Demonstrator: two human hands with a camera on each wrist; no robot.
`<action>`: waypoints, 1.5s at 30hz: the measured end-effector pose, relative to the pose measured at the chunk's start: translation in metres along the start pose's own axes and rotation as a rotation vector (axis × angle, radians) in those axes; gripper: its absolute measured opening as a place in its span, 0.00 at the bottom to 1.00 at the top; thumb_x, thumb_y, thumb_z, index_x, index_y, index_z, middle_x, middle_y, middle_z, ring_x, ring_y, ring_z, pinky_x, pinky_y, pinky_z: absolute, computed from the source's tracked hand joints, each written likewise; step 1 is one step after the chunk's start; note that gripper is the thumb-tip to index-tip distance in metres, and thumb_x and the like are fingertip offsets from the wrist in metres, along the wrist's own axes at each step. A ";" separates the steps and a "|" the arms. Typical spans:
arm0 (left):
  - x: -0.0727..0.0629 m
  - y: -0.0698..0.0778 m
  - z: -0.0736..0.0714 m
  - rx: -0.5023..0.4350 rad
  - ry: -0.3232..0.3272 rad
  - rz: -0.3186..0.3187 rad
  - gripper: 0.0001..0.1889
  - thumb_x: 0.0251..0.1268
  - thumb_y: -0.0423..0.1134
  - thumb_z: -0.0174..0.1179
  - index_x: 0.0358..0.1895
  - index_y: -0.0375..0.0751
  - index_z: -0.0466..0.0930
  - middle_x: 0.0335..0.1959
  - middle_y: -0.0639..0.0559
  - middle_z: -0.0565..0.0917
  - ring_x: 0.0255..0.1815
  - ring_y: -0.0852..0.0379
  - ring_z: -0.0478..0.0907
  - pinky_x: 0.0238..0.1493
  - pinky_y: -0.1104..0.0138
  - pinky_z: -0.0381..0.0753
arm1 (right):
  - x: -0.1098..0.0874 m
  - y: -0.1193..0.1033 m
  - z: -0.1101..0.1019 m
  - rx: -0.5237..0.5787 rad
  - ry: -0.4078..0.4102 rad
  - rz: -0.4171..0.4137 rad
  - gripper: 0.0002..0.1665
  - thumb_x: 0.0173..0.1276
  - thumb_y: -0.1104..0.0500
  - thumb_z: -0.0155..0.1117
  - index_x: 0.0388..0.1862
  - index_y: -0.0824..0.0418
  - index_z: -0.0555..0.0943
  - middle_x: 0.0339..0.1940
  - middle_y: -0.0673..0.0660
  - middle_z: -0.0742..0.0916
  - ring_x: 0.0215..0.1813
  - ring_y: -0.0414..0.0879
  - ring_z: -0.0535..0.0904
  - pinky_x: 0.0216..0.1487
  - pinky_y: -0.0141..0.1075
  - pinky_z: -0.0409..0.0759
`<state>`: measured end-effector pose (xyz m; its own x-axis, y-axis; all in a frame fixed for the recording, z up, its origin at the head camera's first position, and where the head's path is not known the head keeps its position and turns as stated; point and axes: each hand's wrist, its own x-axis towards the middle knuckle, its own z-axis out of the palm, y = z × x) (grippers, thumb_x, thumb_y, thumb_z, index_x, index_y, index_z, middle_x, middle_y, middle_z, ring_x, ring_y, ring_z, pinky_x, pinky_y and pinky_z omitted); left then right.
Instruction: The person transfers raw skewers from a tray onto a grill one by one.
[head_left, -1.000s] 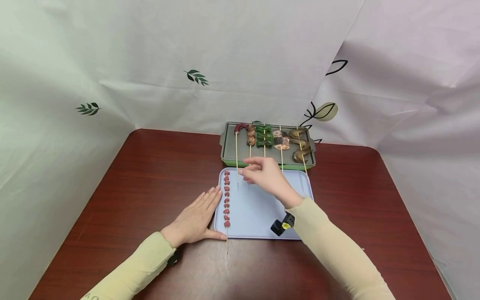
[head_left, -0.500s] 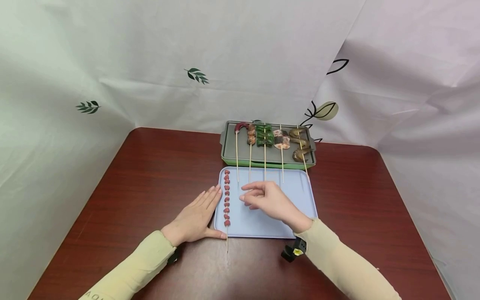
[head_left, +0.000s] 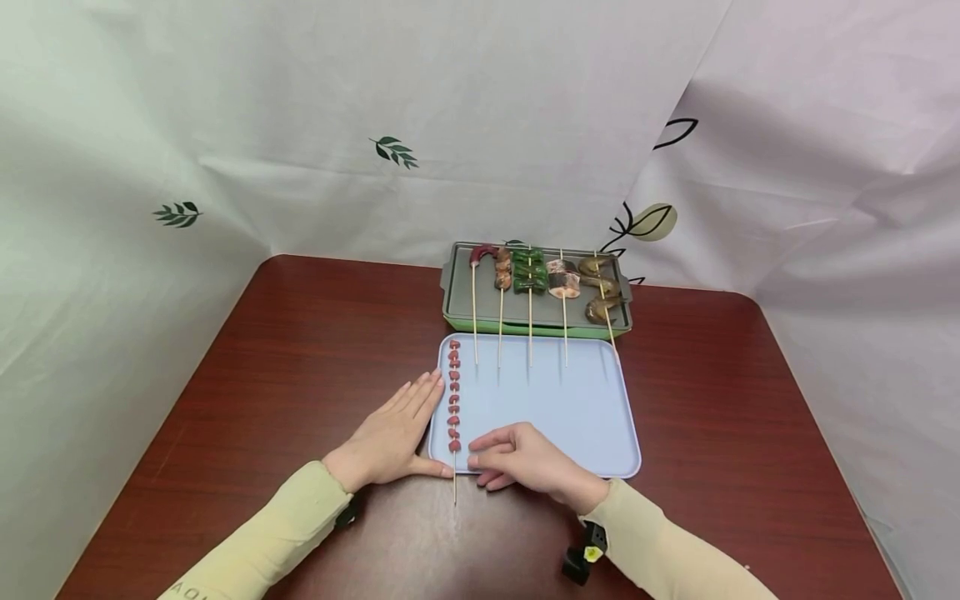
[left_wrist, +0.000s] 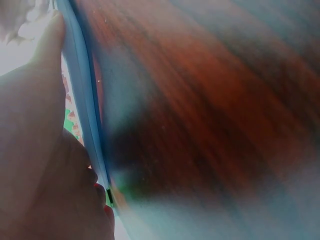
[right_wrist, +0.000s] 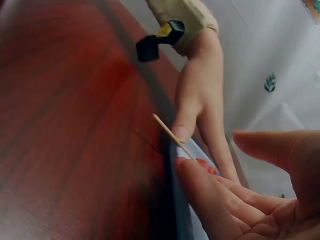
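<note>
My left hand (head_left: pixel 392 431) lies with straight fingers along the left edge of a pale blue tray (head_left: pixel 551 417), its thumb at the front left corner. On the tray's left side lies a skewer of small red meat pieces (head_left: pixel 453 399), its bare stick end reaching past the front rim. My right hand (head_left: pixel 525 458) hovers over the front rim just right of that stick, holding nothing. In the right wrist view its thumb and fingers (right_wrist: pixel 200 190) stand apart, and the stick (right_wrist: pixel 172 135) shows just beyond the fingertips.
Behind the tray stands a grey grill pan with a green base (head_left: pixel 457 310). It bears a red curled skewer (head_left: pixel 482 255), a brown meat skewer (head_left: pixel 502 271), a green pepper skewer (head_left: pixel 528 273), a fish skewer (head_left: pixel 563 280) and a wing-like skewer (head_left: pixel 601 292). Their sticks overhang the tray.
My right hand has drawn back from the sticks by the grill pan, across the tray to its front rim beside the red meat skewer's stick. My left hand has stayed in place.
</note>
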<state>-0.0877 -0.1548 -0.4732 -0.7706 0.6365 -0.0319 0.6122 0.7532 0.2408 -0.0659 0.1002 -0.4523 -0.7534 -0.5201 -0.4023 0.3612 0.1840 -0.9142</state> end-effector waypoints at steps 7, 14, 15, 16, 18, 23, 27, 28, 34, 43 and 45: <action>0.000 0.000 0.001 0.013 0.006 0.003 0.66 0.55 0.79 0.59 0.79 0.26 0.48 0.81 0.34 0.51 0.81 0.41 0.45 0.78 0.51 0.48 | -0.002 0.003 0.004 0.112 -0.027 0.049 0.23 0.74 0.62 0.63 0.60 0.78 0.78 0.44 0.69 0.89 0.41 0.53 0.89 0.43 0.43 0.88; -0.001 -0.001 0.001 0.017 0.014 0.006 0.66 0.54 0.79 0.58 0.79 0.25 0.49 0.81 0.34 0.51 0.81 0.41 0.46 0.78 0.51 0.48 | -0.003 0.009 0.010 0.159 -0.080 0.091 0.22 0.74 0.63 0.62 0.60 0.78 0.78 0.44 0.69 0.89 0.39 0.51 0.89 0.43 0.43 0.87; -0.001 -0.001 0.001 0.018 0.014 0.006 0.66 0.54 0.79 0.58 0.79 0.25 0.49 0.81 0.34 0.51 0.81 0.41 0.45 0.78 0.51 0.48 | -0.003 0.010 0.012 0.166 -0.092 0.096 0.22 0.74 0.63 0.62 0.61 0.78 0.78 0.45 0.69 0.88 0.39 0.51 0.89 0.43 0.43 0.87; -0.001 -0.001 0.001 0.018 0.014 0.007 0.66 0.54 0.79 0.58 0.79 0.25 0.48 0.81 0.34 0.51 0.81 0.41 0.45 0.78 0.51 0.48 | -0.003 0.011 0.013 0.175 -0.102 0.100 0.22 0.74 0.64 0.62 0.61 0.78 0.77 0.45 0.69 0.88 0.39 0.51 0.89 0.43 0.43 0.87; -0.001 -0.001 0.002 0.017 0.014 0.008 0.66 0.55 0.79 0.58 0.79 0.26 0.48 0.81 0.34 0.51 0.81 0.41 0.45 0.78 0.51 0.48 | -0.003 0.011 0.017 0.194 -0.117 0.107 0.23 0.74 0.64 0.62 0.62 0.78 0.76 0.46 0.70 0.88 0.39 0.52 0.89 0.44 0.44 0.87; -0.001 -0.001 0.003 0.018 0.020 0.011 0.66 0.55 0.79 0.58 0.79 0.25 0.49 0.81 0.34 0.51 0.81 0.40 0.45 0.78 0.51 0.48 | -0.002 0.012 0.021 0.229 -0.125 0.108 0.23 0.75 0.66 0.60 0.64 0.79 0.75 0.47 0.71 0.87 0.43 0.54 0.89 0.46 0.45 0.87; -0.001 -0.001 0.002 0.019 0.023 0.015 0.66 0.55 0.79 0.58 0.79 0.25 0.49 0.81 0.34 0.51 0.81 0.40 0.46 0.78 0.51 0.49 | 0.000 0.014 0.023 0.247 -0.086 0.090 0.22 0.73 0.69 0.62 0.62 0.80 0.75 0.44 0.72 0.88 0.39 0.51 0.89 0.44 0.43 0.87; -0.001 -0.001 0.002 0.020 0.023 0.015 0.66 0.55 0.79 0.58 0.79 0.25 0.49 0.81 0.34 0.51 0.81 0.40 0.46 0.78 0.51 0.49 | 0.000 0.015 0.023 0.251 -0.072 0.082 0.22 0.72 0.70 0.62 0.61 0.80 0.75 0.42 0.71 0.88 0.37 0.49 0.89 0.43 0.42 0.87; 0.000 -0.002 0.002 0.025 0.013 0.008 0.66 0.54 0.80 0.57 0.79 0.26 0.49 0.81 0.34 0.51 0.81 0.41 0.45 0.78 0.52 0.48 | 0.000 0.015 0.024 0.262 0.003 0.040 0.21 0.66 0.74 0.65 0.57 0.79 0.76 0.36 0.68 0.89 0.32 0.46 0.87 0.40 0.40 0.88; -0.001 0.000 0.001 0.007 0.001 -0.001 0.66 0.54 0.79 0.59 0.80 0.26 0.48 0.81 0.34 0.51 0.81 0.41 0.45 0.79 0.52 0.48 | -0.013 0.002 0.024 0.203 0.003 -0.044 0.21 0.67 0.73 0.64 0.57 0.79 0.76 0.34 0.65 0.89 0.32 0.46 0.87 0.39 0.39 0.88; -0.001 -0.001 0.001 0.006 0.000 -0.001 0.66 0.54 0.79 0.59 0.79 0.26 0.48 0.81 0.34 0.51 0.81 0.41 0.45 0.79 0.52 0.48 | -0.015 -0.004 0.024 0.179 -0.006 -0.075 0.21 0.66 0.73 0.64 0.57 0.79 0.76 0.34 0.66 0.89 0.32 0.46 0.86 0.39 0.39 0.88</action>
<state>-0.0872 -0.1557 -0.4740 -0.7713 0.6356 -0.0321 0.6124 0.7550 0.2346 -0.0426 0.0874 -0.4415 -0.7789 -0.5317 -0.3324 0.3963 -0.0066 -0.9181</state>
